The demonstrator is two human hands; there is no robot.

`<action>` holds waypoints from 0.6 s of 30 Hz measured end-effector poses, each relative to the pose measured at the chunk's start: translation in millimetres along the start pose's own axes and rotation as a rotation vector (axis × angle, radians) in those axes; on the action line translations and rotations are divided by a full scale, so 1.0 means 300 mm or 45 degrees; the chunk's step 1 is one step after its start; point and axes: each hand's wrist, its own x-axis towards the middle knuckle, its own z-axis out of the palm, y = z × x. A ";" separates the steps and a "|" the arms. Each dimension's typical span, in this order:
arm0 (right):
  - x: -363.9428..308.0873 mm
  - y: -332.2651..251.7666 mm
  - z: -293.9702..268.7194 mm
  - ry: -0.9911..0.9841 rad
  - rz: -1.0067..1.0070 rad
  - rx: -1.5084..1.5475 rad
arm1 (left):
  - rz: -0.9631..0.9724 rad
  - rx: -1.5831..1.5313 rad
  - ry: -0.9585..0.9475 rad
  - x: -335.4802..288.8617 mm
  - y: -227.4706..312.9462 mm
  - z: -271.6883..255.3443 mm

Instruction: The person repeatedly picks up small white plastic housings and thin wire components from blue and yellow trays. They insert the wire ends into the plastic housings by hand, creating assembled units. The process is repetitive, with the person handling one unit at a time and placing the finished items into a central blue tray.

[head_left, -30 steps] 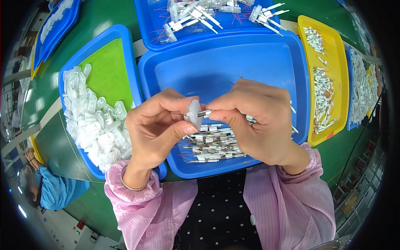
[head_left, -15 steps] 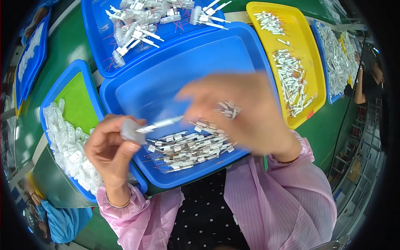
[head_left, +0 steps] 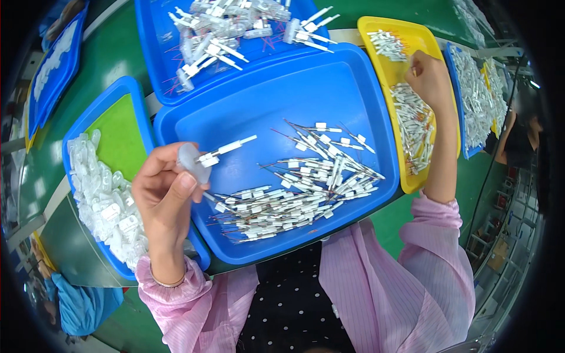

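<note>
My L hand (head_left: pixel 163 191), 1 ea.: thumb + fingers pinching translucent plastic pc. (head_left: pixel 192 162) w/ white stems (head_left: pixel 232 147) jutting R. L of grip: clear pcs. (head_left: pixel 106 200), heaped. R of grip: blue tray (head_left: pixel 318 88), white wired pcs. (head_left: pixel 282 215). Farther R: my R hand (head_left: pixel 429 80), curled over yellow tray (head_left: pixel 419 32); can't tell if holding.

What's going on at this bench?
A person is working bare-handed among trays of small parts. The left hand grips a translucent plastic piece with a white stick-like part projecting from it. The right hand is at the yellow tray, fingers curled; whether it holds anything isn't visible. The middle blue tray has loose white parts with thin wires; clear plastic pieces are heaped in the green-bottomed tray at left.
</note>
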 end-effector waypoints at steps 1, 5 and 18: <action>-0.012 -0.069 -0.024 0.051 0.052 0.114 | -0.044 -0.105 -0.021 0.005 -0.006 0.002; -0.107 -0.392 -0.083 0.128 -0.185 1.337 | -0.173 -0.351 -0.063 0.004 -0.010 0.003; -0.198 -0.719 -0.033 -0.124 -0.436 2.013 | -0.196 -0.732 -0.260 0.002 -0.026 -0.007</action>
